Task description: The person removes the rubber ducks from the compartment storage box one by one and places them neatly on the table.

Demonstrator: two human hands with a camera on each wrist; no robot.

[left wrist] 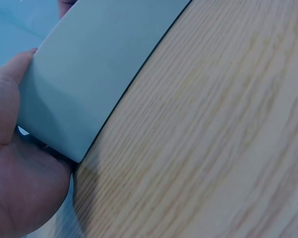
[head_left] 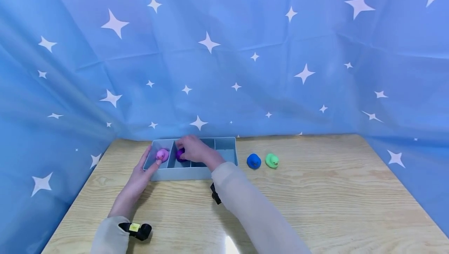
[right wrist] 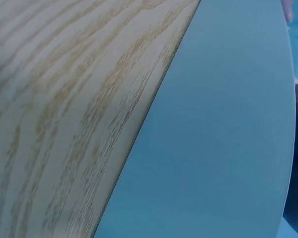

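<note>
In the head view, the left hand (head_left: 139, 177) grips the left end of a long grey-blue plastic tray (head_left: 182, 174), its thumb over the front rim near a pink toy duck (head_left: 162, 155) in the leftmost compartment. The right hand (head_left: 195, 149) pinches a small purple toy (head_left: 180, 155), partly hidden, within the second compartment from the left. To handle it well, the purple toy should probably stay below the divider tops, with the left hand bracing the tray and its thumb clear of the pink duck. A dark-blue toy duck (head_left: 254, 161) and a pale-green toy duck (head_left: 272, 160) sit just beside each other, right of the tray. The pale wood-grain worktop (head_left: 315, 199) carries a bright glare spot at the near edge; a blue cloth backdrop (head_left: 259, 32) with white stars surrounds it.

The left wrist view shows the left hand at the tray's corner.

The right wrist view shows mostly tray wall and worktop; from it alone I cannot tell the right hand's grip.
</note>
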